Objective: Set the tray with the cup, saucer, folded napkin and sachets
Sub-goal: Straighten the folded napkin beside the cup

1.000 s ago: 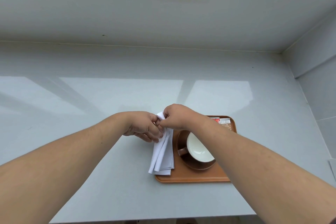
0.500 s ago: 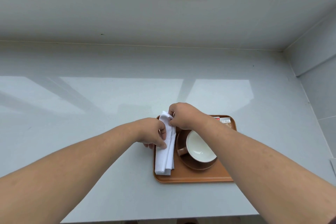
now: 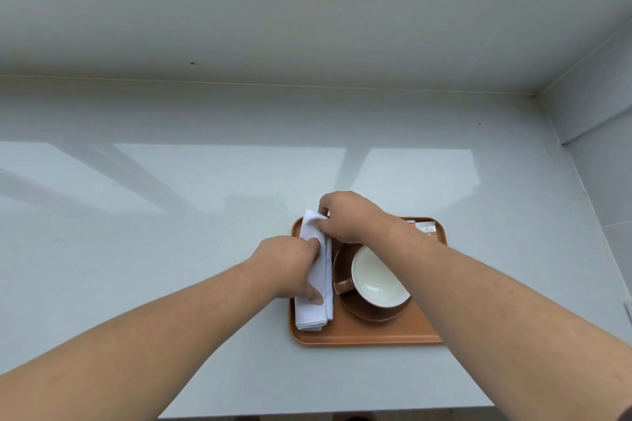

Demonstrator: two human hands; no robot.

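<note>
Placing white folded cloth napkin [image 3: 316,284] on orange plastic tray [image 3: 369,335].
Likely light, limp (unfolds easily); pinched at far end by right hand [image 3: 345,215], mid-length by left hand [image 3: 290,267].

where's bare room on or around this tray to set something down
Free: near strip of orange tray before brown saucer; pale grey counter left and beyond. Crowded: left hand and right hand holding white folded napkin; brown cup centre; paper sachets far corner.

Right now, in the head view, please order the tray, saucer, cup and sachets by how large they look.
1. tray
2. saucer
3. cup
4. sachets, though the right arm hides part of them
</note>
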